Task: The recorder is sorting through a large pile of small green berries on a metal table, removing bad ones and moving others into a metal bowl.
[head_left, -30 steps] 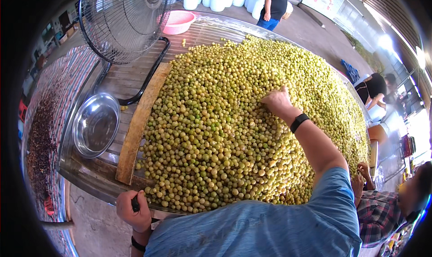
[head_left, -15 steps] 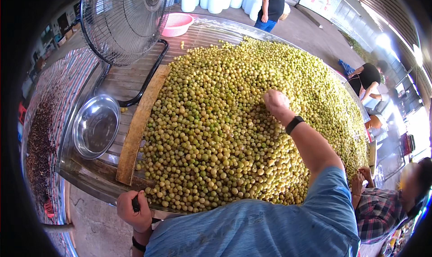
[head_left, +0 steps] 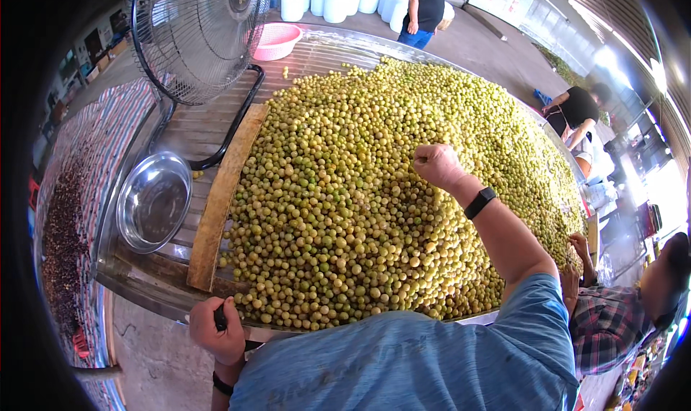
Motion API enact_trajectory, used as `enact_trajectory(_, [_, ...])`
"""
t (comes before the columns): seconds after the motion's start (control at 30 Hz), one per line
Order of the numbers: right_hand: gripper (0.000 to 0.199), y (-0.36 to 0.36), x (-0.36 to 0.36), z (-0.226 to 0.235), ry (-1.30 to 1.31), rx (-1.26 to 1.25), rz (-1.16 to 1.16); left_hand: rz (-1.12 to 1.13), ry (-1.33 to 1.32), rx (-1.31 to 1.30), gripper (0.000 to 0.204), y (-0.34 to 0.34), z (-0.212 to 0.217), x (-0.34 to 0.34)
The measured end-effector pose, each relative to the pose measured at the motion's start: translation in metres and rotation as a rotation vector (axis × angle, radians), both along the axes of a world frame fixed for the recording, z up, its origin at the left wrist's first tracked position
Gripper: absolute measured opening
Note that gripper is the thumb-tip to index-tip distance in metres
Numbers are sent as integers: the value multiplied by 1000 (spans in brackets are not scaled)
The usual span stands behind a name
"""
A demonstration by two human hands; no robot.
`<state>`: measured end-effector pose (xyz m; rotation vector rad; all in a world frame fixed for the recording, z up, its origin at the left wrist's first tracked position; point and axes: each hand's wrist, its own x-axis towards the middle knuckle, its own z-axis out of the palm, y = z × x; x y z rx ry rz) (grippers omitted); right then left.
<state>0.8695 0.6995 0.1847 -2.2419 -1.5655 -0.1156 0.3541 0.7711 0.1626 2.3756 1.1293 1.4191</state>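
A broad heap of small round yellow-green fruit (head_left: 324, 195) covers most of a metal table (head_left: 147, 292). Over the middle of the heap is my right hand (head_left: 439, 166), fingers curled closed; whatever they may hold is hidden. A dark watch band circles that wrist. At the table's near left edge, beside the heap, my left hand (head_left: 217, 332) is closed around a black handle (head_left: 220, 317). The rest of that tool cannot be made out.
A wooden board (head_left: 227, 199) borders the heap's left side. Beyond it are a steel bowl (head_left: 154, 202), a standing fan (head_left: 198, 40) and a pink basket (head_left: 278, 42). A person in plaid (head_left: 612, 324) reaches in at the right; others stand farther off.
My right hand has drawn up from the fruit, its fingers now curled inward. My left hand keeps its grip. The plaid-sleeved person's hand has shifted at the heap's right edge.
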Motion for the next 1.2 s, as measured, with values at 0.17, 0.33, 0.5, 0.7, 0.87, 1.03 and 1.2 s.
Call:
enact_trajectory(0.17, [13, -1, -7, -6, 17, 28, -25, -24, 12, -2, 10, 0, -3, -7])
enact_trajectory(0.33, [19, -2, -3, -5, 74, 61, -109, -52, 7, -7, 10, 0, 1, -5])
enact_trajectory(0.5, [15, -1, 10, 5, 39, -92, -198, -55, -17, 6, 10, -1, 0, -5])
enact_trajectory(0.7, [12, 6, 3, 0, 52, -205, -155, -65, -9, 54, 10, 3, 1, -5])
enact_trajectory(0.87, [13, 4, -20, 8, -50, -416, -74, -69, -1, 74, 9, 3, 1, -4])
enact_trajectory(1.03, [16, 7, -21, -24, -256, -389, -32, -70, -5, 80, 9, 3, 3, -4])
enact_trajectory(1.2, [21, 22, -37, -11, -67, -459, -307, -61, 7, 83, 9, 3, 3, -5])
